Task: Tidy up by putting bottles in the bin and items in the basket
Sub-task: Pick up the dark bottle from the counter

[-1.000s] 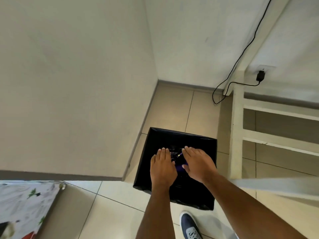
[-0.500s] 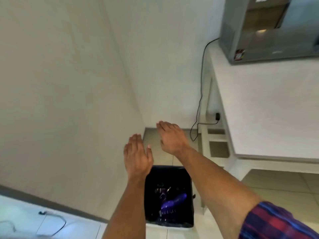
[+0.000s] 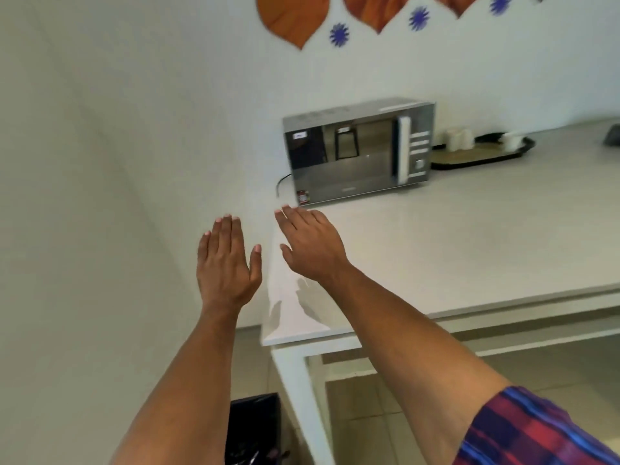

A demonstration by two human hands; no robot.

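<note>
White table [image 3: 469, 250] against white wall [image 3: 100, 129]

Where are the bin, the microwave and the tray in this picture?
bin [image 3: 255, 427]: head view, its black side wall at the bottom edge.
microwave [image 3: 355, 156]: head view, middle of its mirrored door.
tray [image 3: 483, 156]: head view, its tan inner surface, right of the microwave.

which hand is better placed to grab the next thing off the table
Right, probably. The right hand is open and already over the table near the microwave; the left hand, also open, hangs off its edge by the wall.
</note>
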